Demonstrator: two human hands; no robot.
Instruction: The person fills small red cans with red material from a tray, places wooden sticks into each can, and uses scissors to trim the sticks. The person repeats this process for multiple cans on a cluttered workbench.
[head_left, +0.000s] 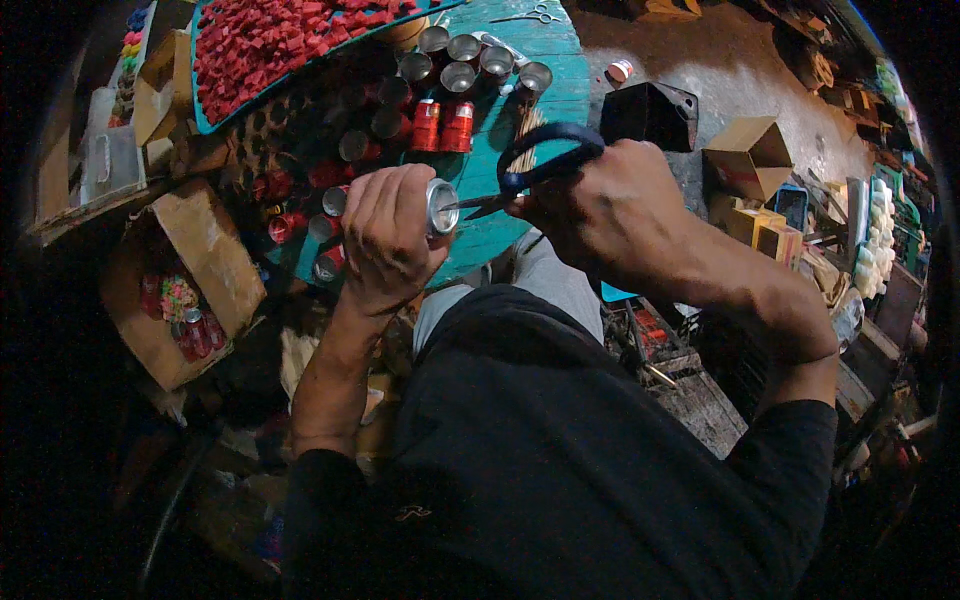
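My left hand (394, 232) is wrapped around a drink can (444, 208), whose silver end faces right. In my right hand (615, 202) is a pair of scissors (551, 146) with dark handles. Its blades are parted a little, and one tip meets the can's end; whether it has pierced the metal I cannot tell. Just beyond my left hand, two red cans (442, 126) are side by side on the turquoise table (480, 244). Several cut-open cans (459, 75) stand behind them, their shiny insides showing. A bundle of thin wooden sticks (529, 133) shows behind the scissors.
A turquoise-rimmed tray (285, 49) of red chunks lies at the far left. Smaller scissors (536, 13) rest at the table's far end. More cans (326, 225) lie left of my hand. Cardboard boxes (210, 259) (750, 157) flank both sides, and a black container (649, 116) stands on the floor.
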